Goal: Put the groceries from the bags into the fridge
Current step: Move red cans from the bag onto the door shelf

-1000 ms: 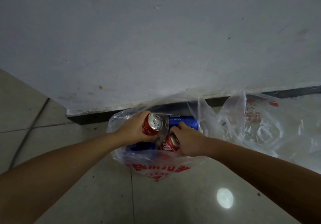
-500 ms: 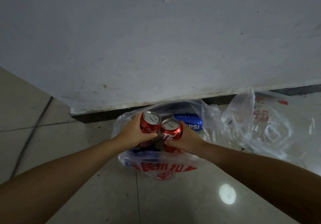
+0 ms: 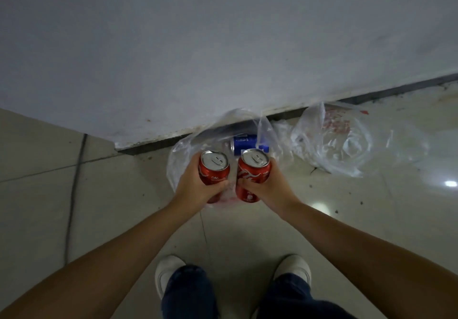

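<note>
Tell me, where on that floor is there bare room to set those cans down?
Bare floor lies between the shoes and the bag, and left of the bag. Right is crowded by the second bag.

two red cola cans are seen, the left can (image 3: 213, 171) and the right can (image 3: 252, 175), both with white lettering and silver tops. a blue can (image 3: 245, 143) with white print lies in a clear plastic bag (image 3: 183, 155). red print is carried on a second clear bag (image 3: 334, 140). white shoes (image 3: 168, 270) and dark blue trousers (image 3: 188, 291) are shown on pale beige tiles (image 3: 37, 207).
</note>
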Demonstrator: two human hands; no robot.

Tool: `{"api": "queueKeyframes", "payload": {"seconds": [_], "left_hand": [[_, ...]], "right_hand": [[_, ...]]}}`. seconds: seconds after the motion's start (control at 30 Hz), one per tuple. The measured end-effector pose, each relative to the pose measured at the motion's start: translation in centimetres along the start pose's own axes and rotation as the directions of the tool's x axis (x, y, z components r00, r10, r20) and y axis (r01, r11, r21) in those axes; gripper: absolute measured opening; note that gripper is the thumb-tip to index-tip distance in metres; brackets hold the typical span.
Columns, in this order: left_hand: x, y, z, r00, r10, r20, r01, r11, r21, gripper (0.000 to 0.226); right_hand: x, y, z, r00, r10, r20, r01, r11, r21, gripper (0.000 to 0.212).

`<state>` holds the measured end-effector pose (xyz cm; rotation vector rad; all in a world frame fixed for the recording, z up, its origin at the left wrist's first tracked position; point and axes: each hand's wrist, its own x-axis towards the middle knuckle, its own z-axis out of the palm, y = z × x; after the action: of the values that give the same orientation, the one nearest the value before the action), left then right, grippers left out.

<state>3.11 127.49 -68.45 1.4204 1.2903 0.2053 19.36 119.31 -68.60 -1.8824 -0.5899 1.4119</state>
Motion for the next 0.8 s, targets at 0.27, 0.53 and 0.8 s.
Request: {"api": "queueKeyframes", "payload": {"seconds": [0.27,0.53,0.8], "left_hand": [[-12.3,16.2,-3.1,0.997,-0.04,0.064,0.037,0.998,0.045,0.067],[-21.1,35.9,-1.9,0.982,0.113,0.155,-0.13,0.986,0.106,0.062],[-27.9,49.9,3.8,0.828,0.325,0.457,-0.419,0.9,0.12,0.061]], "right_hand": [[-15.1,-11.5,-7.3,0.995,0.088,-0.048,-0.084,0.993,0.085,0.069],[-29.0,-23.5,-16.6,0.962,0.081,-0.259,-0.014,0.967,0.253,0.07],[-43.8,-26.2,-24.3,0.805,0.072,-0.589,0.166,0.926,0.34,0.06]]}}
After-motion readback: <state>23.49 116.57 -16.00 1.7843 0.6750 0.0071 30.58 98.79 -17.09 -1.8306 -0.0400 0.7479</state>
